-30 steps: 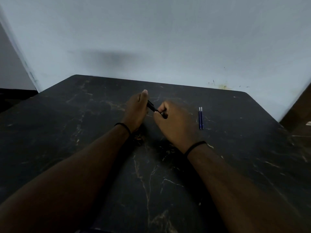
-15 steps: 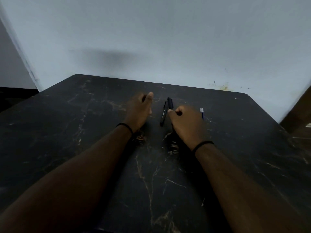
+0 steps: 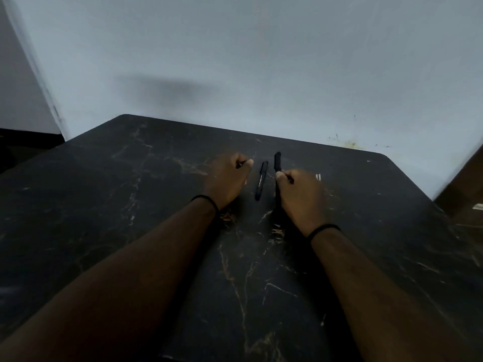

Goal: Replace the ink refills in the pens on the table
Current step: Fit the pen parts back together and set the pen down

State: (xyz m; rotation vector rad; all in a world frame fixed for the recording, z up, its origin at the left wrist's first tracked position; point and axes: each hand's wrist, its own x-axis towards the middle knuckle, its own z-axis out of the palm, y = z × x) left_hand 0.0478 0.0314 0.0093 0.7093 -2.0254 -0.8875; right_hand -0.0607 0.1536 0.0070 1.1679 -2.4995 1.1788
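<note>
The right hand (image 3: 300,197) grips a black pen (image 3: 277,162) upright; the left hand (image 3: 226,180) curls round something small and dark; another pen (image 3: 261,180) lies between them on the table (image 3: 104,205).

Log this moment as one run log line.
right hand: grips black pen | left hand: pinches small dark part | second pen: lying on table

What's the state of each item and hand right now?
Left hand: fingers curled, pinching a small dark piece.
Right hand: grips a black pen, lifted, tip pointing away.
Second black pen: lying flat on the table between the hands, untouched.
Refills: on the table, mostly hidden behind the right hand.
</note>
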